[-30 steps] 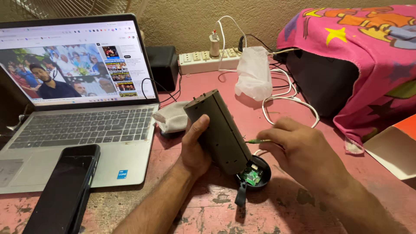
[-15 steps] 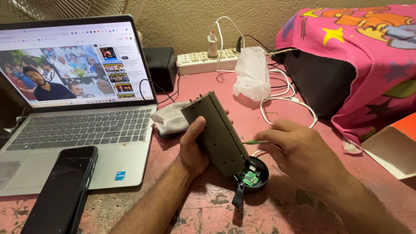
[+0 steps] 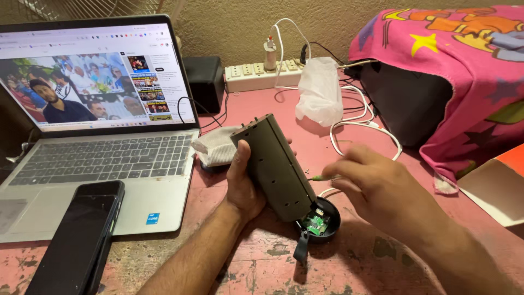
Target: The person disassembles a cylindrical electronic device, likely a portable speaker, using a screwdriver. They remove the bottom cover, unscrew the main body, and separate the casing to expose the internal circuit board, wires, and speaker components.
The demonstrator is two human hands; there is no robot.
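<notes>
My left hand (image 3: 242,182) grips a dark olive cylindrical device body (image 3: 275,164), tilted with its lower end on the table. Its round black end cap (image 3: 322,221) lies open beside that end, showing a small green circuit board inside, with a black strap hanging below. My right hand (image 3: 382,191) hovers just right of the body, pinching a thin green-tipped tool or wire (image 3: 319,178) that points at the body's side.
An open laptop (image 3: 98,158) with a lit screen sits at left, a black phone (image 3: 76,240) resting on its front edge. A white power strip (image 3: 262,74), white cables, a white bag (image 3: 319,90), a black box and a pink blanket over a dark case (image 3: 453,82) line the back and right.
The view has shifted slightly. My right hand has drawn a little away from the device body to the right; my left hand keeps its grip.
</notes>
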